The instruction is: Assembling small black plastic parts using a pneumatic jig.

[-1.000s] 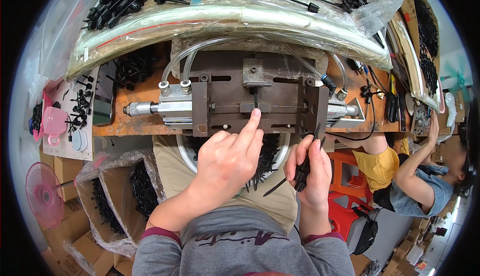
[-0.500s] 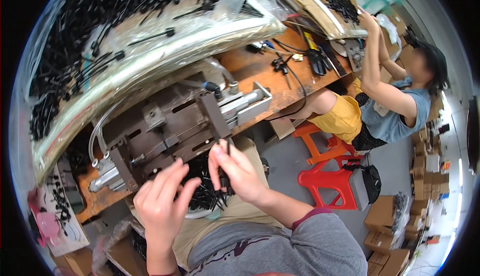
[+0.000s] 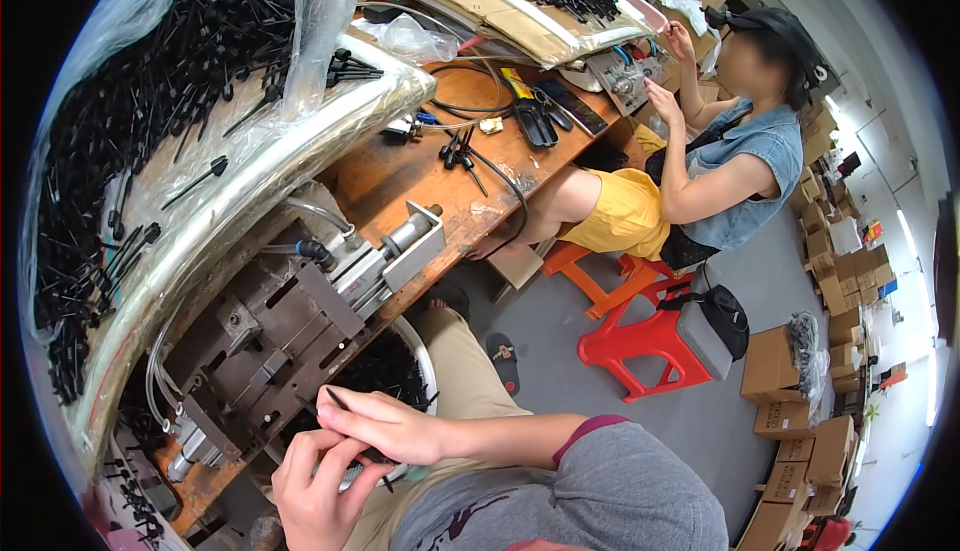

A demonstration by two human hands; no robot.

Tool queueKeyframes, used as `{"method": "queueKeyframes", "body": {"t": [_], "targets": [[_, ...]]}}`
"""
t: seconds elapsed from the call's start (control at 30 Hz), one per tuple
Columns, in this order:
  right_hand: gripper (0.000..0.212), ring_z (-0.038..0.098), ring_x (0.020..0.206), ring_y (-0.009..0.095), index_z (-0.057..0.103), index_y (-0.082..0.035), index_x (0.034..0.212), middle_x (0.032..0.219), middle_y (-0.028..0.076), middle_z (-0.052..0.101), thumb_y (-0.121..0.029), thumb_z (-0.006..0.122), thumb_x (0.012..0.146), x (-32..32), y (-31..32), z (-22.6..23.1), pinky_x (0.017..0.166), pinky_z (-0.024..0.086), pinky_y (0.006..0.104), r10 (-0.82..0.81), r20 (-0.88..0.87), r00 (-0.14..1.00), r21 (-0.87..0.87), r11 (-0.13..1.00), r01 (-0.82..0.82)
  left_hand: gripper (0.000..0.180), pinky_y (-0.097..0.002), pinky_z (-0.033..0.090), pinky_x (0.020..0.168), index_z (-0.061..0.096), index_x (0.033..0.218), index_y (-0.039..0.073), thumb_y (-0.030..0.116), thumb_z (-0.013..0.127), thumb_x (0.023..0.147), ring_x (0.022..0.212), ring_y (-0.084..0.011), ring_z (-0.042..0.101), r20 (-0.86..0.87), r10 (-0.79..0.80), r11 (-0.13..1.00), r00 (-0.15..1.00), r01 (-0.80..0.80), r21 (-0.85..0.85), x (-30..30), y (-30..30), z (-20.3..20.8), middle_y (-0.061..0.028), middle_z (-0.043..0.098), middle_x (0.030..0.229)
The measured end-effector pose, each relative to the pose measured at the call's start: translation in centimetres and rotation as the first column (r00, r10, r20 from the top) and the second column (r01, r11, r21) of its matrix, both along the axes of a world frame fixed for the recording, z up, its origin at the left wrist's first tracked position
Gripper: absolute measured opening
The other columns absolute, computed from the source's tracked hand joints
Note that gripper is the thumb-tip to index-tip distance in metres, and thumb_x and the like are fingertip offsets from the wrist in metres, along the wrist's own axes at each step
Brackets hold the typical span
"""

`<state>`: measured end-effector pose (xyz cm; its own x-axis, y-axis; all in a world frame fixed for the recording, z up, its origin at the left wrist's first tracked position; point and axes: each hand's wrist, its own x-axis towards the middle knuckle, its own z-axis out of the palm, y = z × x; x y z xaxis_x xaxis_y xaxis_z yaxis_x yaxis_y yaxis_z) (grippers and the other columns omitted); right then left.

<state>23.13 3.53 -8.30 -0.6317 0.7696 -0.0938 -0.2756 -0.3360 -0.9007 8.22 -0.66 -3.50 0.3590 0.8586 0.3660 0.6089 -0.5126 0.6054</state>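
Thin black rod-like parts stick out of my right hand, whose fingers are closed around them in front of the machine. My left hand is right against it, its fingers curled together under the right fingertips; what it pinches is mostly hidden. A dark tip shows below the two hands. Just beyond them sits a brown metal clamping machine with a cylinder at each end. Below its edge, a round tub of similar black parts is partly covered by my right hand.
A plastic-lined tray heaped with black stemmed parts borders the wooden bench. Black-handled pliers, a phone and a cable lie farther along. A co-worker sits at right, near a red stool and cardboard boxes.
My hands, apart before, have come together, the right moving left and down. The view has turned, showing more bench and co-worker. The co-worker's hands have lowered to a small device.
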Motion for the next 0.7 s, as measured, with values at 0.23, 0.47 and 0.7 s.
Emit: {"method": "queueKeyframes", "body": {"t": [0.23,0.47,0.7], "targets": [[0.038,0.046,0.061,0.009,0.045,-0.004,0.100,0.069,0.003,0.051,-0.040,0.037,0.106,0.9,-0.3,-1.0,0.054,0.041,0.0272,-0.012,0.066,0.998,0.164,0.987,0.001,0.035,-0.0299,0.048,0.058,0.065,0.087,0.002,0.006,0.085,0.058,0.068,-0.0207,0.061,0.039,-0.025,0.999,0.999,0.026,-0.028,0.4,-0.2,-0.4,-0.0068,0.060,0.081],[0.031,0.045,0.058,0.007,0.046,-0.005,0.099,0.066,0.000,0.048,-0.035,0.039,0.106,1.9,0.0,0.2,0.055,0.039,0.0239,-0.055,0.036,0.998,0.080,0.995,0.052,0.032,-0.0300,0.046,0.063,0.068,0.092,0.003,0.001,0.079,0.062,0.072,-0.0222,0.060,0.025,0.028,0.998,0.999,-0.029,0.056,0.7,-0.6,0.0,-0.0075,0.061,0.083],[0.032,0.044,0.053,0.007,0.048,-0.002,0.117,0.061,0.000,0.049,-0.031,0.038,0.106,11.2,3.3,3.2,0.051,0.035,0.0205,-0.605,0.161,0.780,0.368,0.770,0.521,0.035,-0.0343,0.048,0.071,0.067,0.098,-0.001,-0.005,0.075,0.064,0.081,-0.0266,0.061,0.092,0.072,0.986,0.993,-0.085,0.145,-0.8,-1.0,-0.4,-0.0126,0.063,0.092]]}}
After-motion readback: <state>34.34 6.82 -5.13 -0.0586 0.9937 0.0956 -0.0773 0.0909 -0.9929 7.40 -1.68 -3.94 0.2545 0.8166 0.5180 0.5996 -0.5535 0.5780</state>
